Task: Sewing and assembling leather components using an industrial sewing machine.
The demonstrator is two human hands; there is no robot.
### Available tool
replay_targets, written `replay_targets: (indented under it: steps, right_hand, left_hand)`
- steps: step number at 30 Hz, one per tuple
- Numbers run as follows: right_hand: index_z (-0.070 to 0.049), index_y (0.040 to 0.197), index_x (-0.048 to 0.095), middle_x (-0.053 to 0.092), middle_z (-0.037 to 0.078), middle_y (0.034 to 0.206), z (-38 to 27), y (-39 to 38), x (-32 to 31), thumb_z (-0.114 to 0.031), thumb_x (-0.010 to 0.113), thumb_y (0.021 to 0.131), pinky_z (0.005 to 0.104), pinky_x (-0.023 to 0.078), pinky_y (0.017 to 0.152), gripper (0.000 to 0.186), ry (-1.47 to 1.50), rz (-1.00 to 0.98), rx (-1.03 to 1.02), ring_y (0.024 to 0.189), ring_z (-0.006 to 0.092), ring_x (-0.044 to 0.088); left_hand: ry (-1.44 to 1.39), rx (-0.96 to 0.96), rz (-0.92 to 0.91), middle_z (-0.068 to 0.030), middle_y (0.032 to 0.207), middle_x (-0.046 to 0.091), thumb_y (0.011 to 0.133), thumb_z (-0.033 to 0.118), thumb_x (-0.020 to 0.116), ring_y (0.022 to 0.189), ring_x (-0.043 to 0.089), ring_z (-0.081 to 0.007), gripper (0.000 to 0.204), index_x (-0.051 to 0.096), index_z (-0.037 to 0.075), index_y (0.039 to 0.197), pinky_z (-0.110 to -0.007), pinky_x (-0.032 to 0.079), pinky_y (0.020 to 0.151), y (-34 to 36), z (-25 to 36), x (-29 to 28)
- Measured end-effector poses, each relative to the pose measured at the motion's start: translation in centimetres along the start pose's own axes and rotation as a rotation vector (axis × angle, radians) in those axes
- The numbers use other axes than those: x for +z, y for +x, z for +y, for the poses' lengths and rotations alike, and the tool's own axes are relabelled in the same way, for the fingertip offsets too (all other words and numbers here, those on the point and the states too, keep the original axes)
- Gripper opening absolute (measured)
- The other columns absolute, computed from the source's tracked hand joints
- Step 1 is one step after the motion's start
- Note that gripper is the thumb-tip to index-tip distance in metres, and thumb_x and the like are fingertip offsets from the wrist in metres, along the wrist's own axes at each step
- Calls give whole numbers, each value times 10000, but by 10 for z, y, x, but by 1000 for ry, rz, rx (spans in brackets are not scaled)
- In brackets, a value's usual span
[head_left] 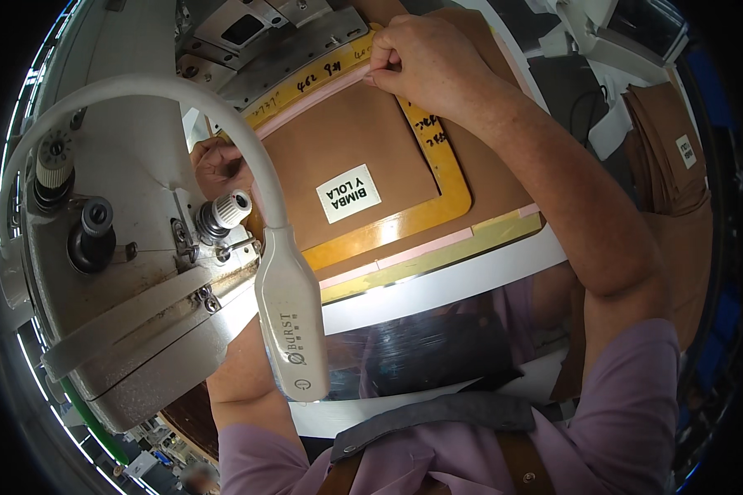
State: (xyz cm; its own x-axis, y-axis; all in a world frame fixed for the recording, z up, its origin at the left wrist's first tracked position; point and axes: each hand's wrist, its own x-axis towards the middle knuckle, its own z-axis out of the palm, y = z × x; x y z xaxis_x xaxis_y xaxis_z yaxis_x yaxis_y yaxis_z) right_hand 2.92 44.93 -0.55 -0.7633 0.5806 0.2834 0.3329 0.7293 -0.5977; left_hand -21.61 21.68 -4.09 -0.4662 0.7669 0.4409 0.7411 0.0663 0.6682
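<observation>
A brown panel (305, 153) with a white printed label (349, 194) lies inside a yellow frame template (450, 169) that has handwriting on it. Along the panel's far edge runs a pink strip (309, 101). My right hand (425, 62) is at the strip's right end, thumb and forefinger pinched together on it by the frame's far right corner. At the left side of the frame my left hand (216, 165) has its fingers curled near the strip's other end. The lamp's neck and the machine hide part of that hand, so what it grips cannot be made out.
A white sewing machine (132, 223) with tension knobs stands at the left. Its gooseneck lamp (291, 305) hangs before the frame. A metal clamp plate (305, 62) borders the frame's far side. Folded brown pieces (660, 148) are stacked at the right.
</observation>
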Motion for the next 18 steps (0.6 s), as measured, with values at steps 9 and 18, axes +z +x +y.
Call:
replay_targets:
  steps: [9,18]
  right_hand:
    - [-105,806,722,700,48,922,-6,-11,4,-112,725,801,413,532,800,10,-65,128,-128,893,254,683]
    - [-85,814,743,686,52,843,-52,-27,16,-164,679,751,358,472,774,120,-667,-13,-456,872,210,652]
  left_hand:
    - [-193,-216,17,-82,1069,560,826,4,801,819,631,-155,108,700,43,821,-295,528,754,-4,19,3]
    - [509,439,-37,-134,1009,649,796,146,746,897,616,-275,283,754,75,1070,-436,451,821,-5,44,-8]
